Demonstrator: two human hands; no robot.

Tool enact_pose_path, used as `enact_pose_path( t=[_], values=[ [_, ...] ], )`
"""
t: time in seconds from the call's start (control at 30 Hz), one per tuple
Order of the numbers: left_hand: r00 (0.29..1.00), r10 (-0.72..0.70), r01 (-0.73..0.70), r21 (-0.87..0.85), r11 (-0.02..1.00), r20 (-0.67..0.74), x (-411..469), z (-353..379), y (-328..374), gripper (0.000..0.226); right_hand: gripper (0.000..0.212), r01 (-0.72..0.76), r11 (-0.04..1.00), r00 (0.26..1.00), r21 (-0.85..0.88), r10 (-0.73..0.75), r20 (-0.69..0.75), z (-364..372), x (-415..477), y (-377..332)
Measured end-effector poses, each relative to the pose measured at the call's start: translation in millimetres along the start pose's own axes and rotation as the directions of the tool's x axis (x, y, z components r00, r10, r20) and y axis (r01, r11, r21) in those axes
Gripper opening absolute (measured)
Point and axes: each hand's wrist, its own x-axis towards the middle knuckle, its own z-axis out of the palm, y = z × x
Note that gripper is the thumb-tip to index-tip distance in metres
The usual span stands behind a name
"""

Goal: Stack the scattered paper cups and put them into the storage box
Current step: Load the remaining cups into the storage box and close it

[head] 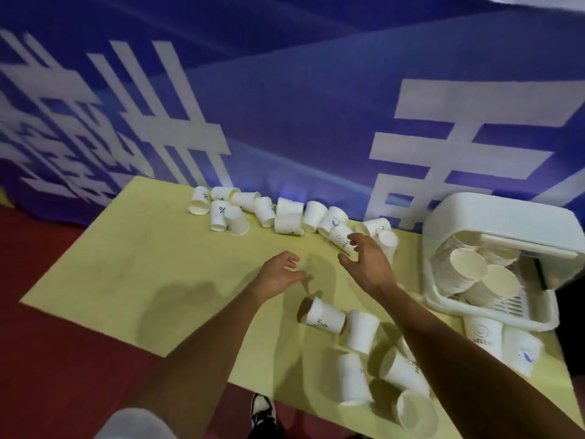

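Note:
Several white paper cups lie scattered in a row [286,213] along the far edge of the yellow table [152,264]. More cups lie in a heap [364,356] near the front right. A white storage box [503,223] at the right holds stacks of cups [471,267]. My right hand [364,261] hovers with fingers spread just in front of a printed cup [340,237] in the far row, holding nothing. My left hand [280,275] hangs over the table's middle, fingers loosely curled and empty.
A blue banner with large white characters [316,106] stands right behind the table. Red floor [63,359] lies to the left and front. Two cups [500,340] lie below the box's front rim. A black and white shoe [262,410] shows under the table edge.

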Motion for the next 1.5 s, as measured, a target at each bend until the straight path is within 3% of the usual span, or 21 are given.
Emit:
enact_pose_path(
  t=[0.27, 0.6, 0.83, 0.93, 1.1, 1.33, 1.5],
  values=[
    [0.981, -0.120, 0.107, -0.092, 0.990, -0.151, 14.1, -87.4, -70.3, 0.041, 0.057, 0.080, 0.995, 0.987, -0.051, -0.072, 0.145, 73.2, 32.3, -76.7],
    [0.961, -0.180, 0.152, -0.143, 0.978, -0.211, 65.5, -162.0, -130.5, 0.040, 0.058, 0.077, 0.994, 0.971, -0.079, -0.056, 0.232, 152.5, 87.4, -144.6],
    [0.930, -0.225, 0.231, -0.013, 0.973, -0.290, 122.5, -191.9, -141.7, 0.079, 0.066, 0.058, 0.993, 0.967, -0.101, -0.031, 0.253, 204.5, 130.4, -170.1],
    [0.925, -0.247, 0.251, -0.025, 0.968, -0.289, 151.4, -197.4, -143.5, 0.083, 0.066, 0.093, 0.992, 0.972, -0.079, -0.074, 0.223, 223.1, 148.6, -178.0],
    [0.918, -0.236, 0.241, -0.023, 0.970, -0.318, 190.7, -199.4, -148.7, 0.081, 0.084, 0.088, 0.992, 0.985, -0.091, -0.073, 0.157, 247.5, 176.6, -178.7],
    [0.894, -0.264, 0.228, -0.141, 0.963, -0.361, 227.0, -192.2, -151.0, 0.066, 0.069, 0.177, 0.980, 0.965, -0.086, -0.156, 0.211, 275.8, 197.5, -170.2],
    [0.901, -0.217, 0.184, -0.122, 0.975, -0.377, 230.0, -187.2, -154.8, 0.066, 0.058, 0.092, 0.996, 0.986, 0.013, -0.093, 0.137, 279.9, 188.9, -166.5]
  ],
)
